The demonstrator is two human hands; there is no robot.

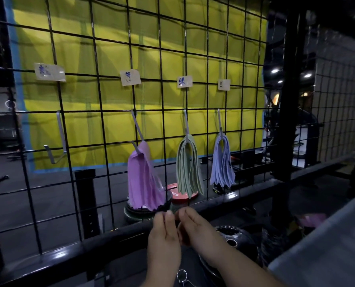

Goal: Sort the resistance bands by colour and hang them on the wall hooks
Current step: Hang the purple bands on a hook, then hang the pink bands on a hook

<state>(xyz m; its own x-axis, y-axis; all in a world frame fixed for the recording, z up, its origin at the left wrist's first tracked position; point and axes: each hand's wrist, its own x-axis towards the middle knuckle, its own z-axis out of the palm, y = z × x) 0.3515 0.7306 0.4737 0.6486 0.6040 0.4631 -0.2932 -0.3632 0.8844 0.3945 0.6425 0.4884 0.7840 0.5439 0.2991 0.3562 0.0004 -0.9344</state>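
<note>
From the head camera, a black wire grid [102, 121] is standing in front of a yellow cloth [110, 48], and four metal hooks are hanging on it in a row, each under a paper label [49, 71] (the writing is too blurred to read). The leftmost hook [60, 137] is sitting well apart from the other three. The purple bands [143, 179] are draping from the second hook [137, 127], the green bands [189, 168] from the third hook [186, 123], and the pale blue bands [222, 162] from the fourth hook [219, 121]. The three bunches are hanging side by side without touching.

Behind the grid, a red weight plate [179, 196] is lying low between the purple and green bunches.

Below the purple bunch, the left hand [164, 237] and the right hand [199, 228] are meeting in front of the grid's lower rail, fingertips nearly touching. A dark reddish patch [182, 239] is showing between the palms, but whether the fingers are pinching it or merely lying beside it cannot be told.

At the right, a blurred pink heap [312, 219] is lying by the edge of a grey surface [328, 255].
</note>
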